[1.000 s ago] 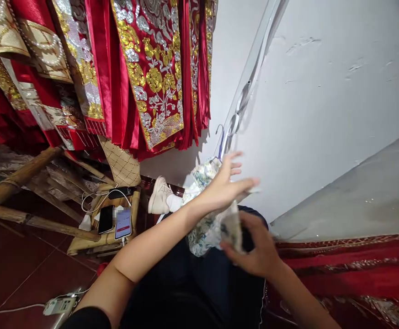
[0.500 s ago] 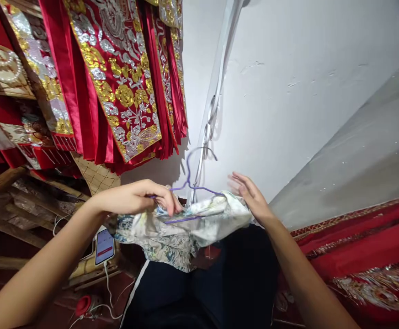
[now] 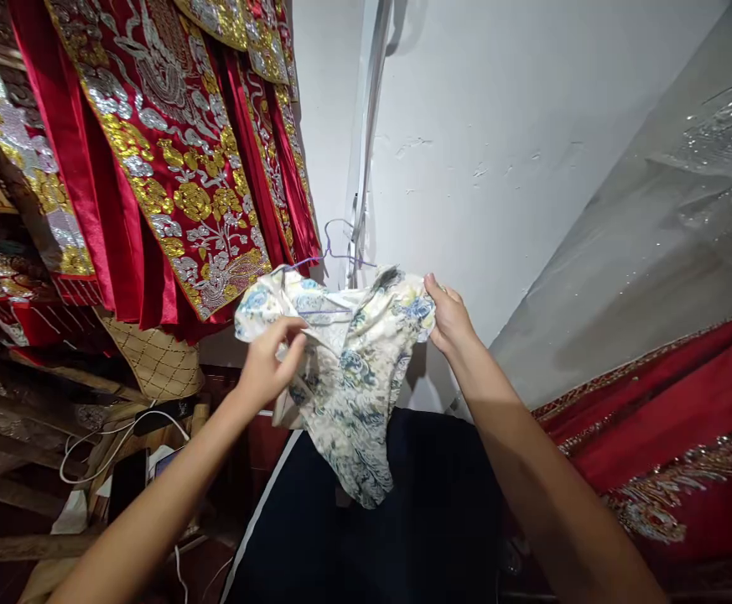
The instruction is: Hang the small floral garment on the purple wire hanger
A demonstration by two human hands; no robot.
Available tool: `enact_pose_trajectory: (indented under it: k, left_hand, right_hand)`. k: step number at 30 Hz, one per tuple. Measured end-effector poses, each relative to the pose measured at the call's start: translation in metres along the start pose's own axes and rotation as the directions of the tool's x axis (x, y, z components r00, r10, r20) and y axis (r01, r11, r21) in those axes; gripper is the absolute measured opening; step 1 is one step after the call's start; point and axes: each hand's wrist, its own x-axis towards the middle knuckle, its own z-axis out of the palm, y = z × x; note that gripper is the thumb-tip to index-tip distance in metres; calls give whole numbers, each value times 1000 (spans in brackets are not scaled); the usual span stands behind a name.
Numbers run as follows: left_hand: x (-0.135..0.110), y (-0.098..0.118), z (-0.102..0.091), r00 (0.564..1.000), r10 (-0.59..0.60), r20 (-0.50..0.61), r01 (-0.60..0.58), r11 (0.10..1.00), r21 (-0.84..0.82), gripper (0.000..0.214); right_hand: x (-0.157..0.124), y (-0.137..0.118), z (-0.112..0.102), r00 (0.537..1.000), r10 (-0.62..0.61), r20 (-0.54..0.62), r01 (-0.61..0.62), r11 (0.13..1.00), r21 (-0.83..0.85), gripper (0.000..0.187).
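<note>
A cream short-sleeved shirt (image 3: 366, 377) with blue and yellow floral print hangs spread out before me. Its shoulders sit on a thin purple wire hanger (image 3: 329, 248), whose hook points up; the lower bar shows inside the open neckline. My left hand (image 3: 270, 361) is closed at the shirt's left front, fingers and thumb bent around the edge of the cloth near the neckline. At the other side, my right hand (image 3: 452, 320) grips the sleeve end, thumb on top. The shirt's lower part drapes down over my dark trousers (image 3: 353, 554).
Red costumes (image 3: 189, 168) with gold and silver embroidery hang at the left. A metal strip (image 3: 366, 109) runs down the white wall (image 3: 497, 101). Phones and a white cable (image 3: 89, 482) lie on a wooden stand at lower left. Red beaded cloth (image 3: 673, 403) is on the right.
The bunched shirt is now opened out, with its front facing me. My right hand has closed on the sleeve; my left hand has shifted to the front edge. The view has turned slightly right.
</note>
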Motion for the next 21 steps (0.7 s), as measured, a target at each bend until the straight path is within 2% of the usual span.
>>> enact_pose_trajectory:
  k: [1, 3, 6, 10, 13, 14, 16, 18, 19, 20, 21]
  left_hand:
    - [-6, 0, 11, 993, -46, 112, 49, 999, -21, 29]
    - [-16, -2, 34, 945, -118, 304, 136, 990, -37, 47]
    - [-27, -10, 63, 896, -147, 419, 174, 984, -28, 50]
    - [-46, -14, 91, 880, -180, 439, 215, 976, -30, 25]
    - [-70, -13, 102, 883, -241, 403, 308, 945, -110, 33]
    - [-79, -13, 105, 882, -258, 395, 331, 934, -130, 35]
    - [-96, -12, 110, 876, -298, 379, 384, 907, -174, 34]
    - [-109, -11, 115, 859, -367, 357, 472, 837, -277, 32]
    - [-113, -9, 117, 844, -403, 354, 519, 780, -350, 31]
    - [-116, -6, 119, 826, -429, 366, 558, 714, -423, 30]
    - [-118, -3, 120, 810, -441, 387, 585, 652, -482, 30]
  right_hand:
    - [3, 0, 0, 999, -25, -25, 25, 1000, 5, 52]
    - [0, 2, -7, 995, -64, -78, 63, 998, -10, 53]
    - [-19, 15, -28, 991, -61, -118, 55, 997, -50, 51]
    - [-48, 37, -53, 995, 2, -102, -6, 999, -39, 48]
    - [-62, 53, -56, 986, -20, -165, 17, 1000, -16, 46]
    - [-68, 58, -55, 971, -58, -232, 55, 998, -22, 44]
    - [-87, 70, -49, 890, -173, -421, 154, 985, -80, 40]
    - [-119, 86, -37, 822, -251, -511, 199, 968, -155, 40]
    - [-139, 95, -28, 847, -246, -472, 184, 968, -174, 41]
    - [-159, 104, -18, 905, -202, -374, 146, 974, -174, 42]
    - [-178, 112, -6, 939, -166, -302, 115, 977, -179, 42]
